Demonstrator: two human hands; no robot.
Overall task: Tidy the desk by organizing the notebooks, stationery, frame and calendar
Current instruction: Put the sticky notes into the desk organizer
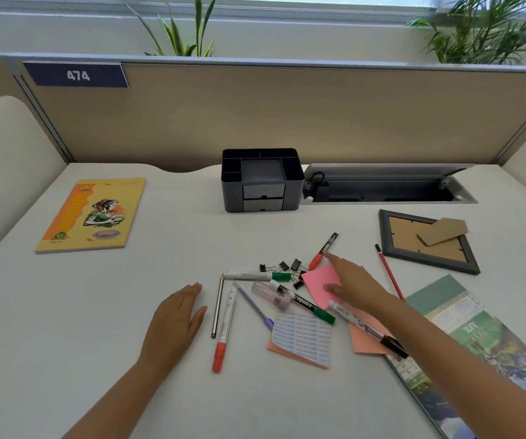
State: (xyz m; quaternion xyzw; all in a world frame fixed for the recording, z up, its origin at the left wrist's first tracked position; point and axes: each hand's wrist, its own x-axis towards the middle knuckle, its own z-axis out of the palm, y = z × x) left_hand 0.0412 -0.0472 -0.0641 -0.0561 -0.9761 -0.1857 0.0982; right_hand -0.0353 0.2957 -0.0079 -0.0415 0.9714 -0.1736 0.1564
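Note:
Markers, pens and black binder clips (288, 267) lie scattered mid-desk around a pink sticky pad (320, 285). My right hand (352, 282) reaches over the pad, its index finger touching a red-capped marker (323, 251). My left hand (176, 318) rests flat and open on the desk, left of a pencil (218, 307) and another red-capped marker (225, 329). A yellow notebook (92, 215) lies far left. A dark photo frame (426, 240) lies face down at right. A calendar (489, 340) lies flat under my right forearm.
A black desk organizer (263, 180) with small drawers stands at the back centre. An open cable tray (388, 188) is beside it. A red pencil (390, 272) lies near the frame. A lined label sheet (302, 339) sits on an orange pad. A beige partition (287, 112) closes the back.

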